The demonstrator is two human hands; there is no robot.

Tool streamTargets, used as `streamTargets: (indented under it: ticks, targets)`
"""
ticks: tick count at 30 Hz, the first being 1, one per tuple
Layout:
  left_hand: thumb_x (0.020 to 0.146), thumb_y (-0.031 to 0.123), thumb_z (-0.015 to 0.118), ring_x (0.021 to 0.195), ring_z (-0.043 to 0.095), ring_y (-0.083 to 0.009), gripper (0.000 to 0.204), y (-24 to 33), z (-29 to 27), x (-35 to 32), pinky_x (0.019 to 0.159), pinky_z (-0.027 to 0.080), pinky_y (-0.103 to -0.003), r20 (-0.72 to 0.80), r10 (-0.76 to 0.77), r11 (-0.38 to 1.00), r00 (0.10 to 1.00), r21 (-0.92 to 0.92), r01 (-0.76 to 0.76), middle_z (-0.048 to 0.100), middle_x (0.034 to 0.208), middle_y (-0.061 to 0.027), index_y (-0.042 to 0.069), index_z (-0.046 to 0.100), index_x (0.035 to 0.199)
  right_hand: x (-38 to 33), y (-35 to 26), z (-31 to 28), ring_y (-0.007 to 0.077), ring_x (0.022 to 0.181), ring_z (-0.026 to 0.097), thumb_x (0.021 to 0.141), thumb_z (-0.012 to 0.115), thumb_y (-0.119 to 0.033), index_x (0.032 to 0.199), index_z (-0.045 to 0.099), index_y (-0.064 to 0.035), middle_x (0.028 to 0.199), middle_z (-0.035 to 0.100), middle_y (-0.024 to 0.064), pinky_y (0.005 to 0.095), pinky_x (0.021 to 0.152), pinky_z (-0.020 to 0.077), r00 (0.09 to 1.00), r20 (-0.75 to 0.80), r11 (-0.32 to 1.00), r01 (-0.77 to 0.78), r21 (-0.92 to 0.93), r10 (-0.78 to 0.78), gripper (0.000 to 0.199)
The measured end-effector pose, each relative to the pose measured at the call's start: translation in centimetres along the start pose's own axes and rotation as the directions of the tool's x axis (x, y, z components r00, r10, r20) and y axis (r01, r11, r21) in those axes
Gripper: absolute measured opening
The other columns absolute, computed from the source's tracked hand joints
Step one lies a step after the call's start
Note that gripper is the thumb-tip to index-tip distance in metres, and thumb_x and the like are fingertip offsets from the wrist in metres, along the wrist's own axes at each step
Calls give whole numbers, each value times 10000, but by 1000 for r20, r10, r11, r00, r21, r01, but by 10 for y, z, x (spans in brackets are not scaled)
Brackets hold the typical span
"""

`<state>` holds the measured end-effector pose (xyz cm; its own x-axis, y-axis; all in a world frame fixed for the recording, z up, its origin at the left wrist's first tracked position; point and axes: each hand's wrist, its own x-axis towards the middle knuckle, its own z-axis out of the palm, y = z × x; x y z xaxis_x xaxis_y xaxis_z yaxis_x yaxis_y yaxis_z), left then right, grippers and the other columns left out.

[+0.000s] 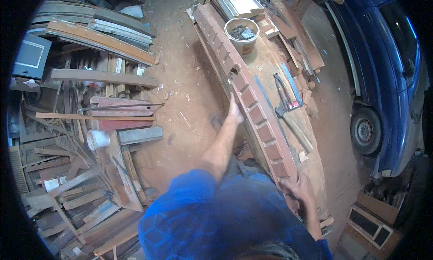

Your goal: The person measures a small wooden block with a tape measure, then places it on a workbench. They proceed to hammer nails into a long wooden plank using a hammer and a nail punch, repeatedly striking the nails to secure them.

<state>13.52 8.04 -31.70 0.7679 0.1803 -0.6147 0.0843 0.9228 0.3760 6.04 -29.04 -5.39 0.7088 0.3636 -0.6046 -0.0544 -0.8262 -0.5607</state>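
A long reddish wooden piece with a row of square notches (246, 86) lies along a workbench (311, 169). My left hand (234, 112) grips its left edge about midway along. Over the near end of the same piece, my right hand (298, 188) presses with fingers curled on it. A hammer (293, 124) and a pair of pincers (283, 90) lie on the bench just right of the notched piece. My blue sleeves fill the bottom of the view.
A white bucket (242, 34) of metal bits stands at the bench's far end among boards. A heap of scrap timber (90, 124) covers the left side. A dark blue car (383, 79) is parked on the right. Sawdust-covered dirt floor (185, 93) lies between.
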Motion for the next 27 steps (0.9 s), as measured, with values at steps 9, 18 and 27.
streamTargets:
  ticks: [9, 18, 27]
  targets:
    - [939, 848, 274, 1342, 542, -336, 939, 39, 64, -39, 1094, 469, -591, 208, 119, 978, 971, -195, -78, 516, 1498, -116, 165, 369, 1576, -15, 19, 33, 353, 1105, 654, 734, 889, -273, 1325, 580, 14, 1193, 662, 201, 456, 956, 515, 983, -185, 1000, 18, 19, -14, 727]
    - [957, 435, 719, 1157, 634, -279, 676, 193, 63, 7, 1010, 525, -419, -367, 325, 564, 872, 815, 133, 584, 1370, -226, -33, 466, 1374, 163, 38, 133, 269, 1145, 656, 1001, 545, -570, 1358, 623, 21, 1265, 698, 199, 397, 1022, 478, 943, 282, 865, -288, 412, 179, 694]
    - [825, 161, 851, 1375, 471, -293, 1029, 162, -9, 77, 1152, 390, -393, -18, 470, 509, 882, 822, -254, 464, 1516, -193, -11, 196, 1600, 265, -91, 155, 224, 1099, 651, 1039, 533, -446, 1348, 630, -23, 1213, 697, 175, 380, 983, 490, 802, 595, 562, -469, 681, -51, 533]
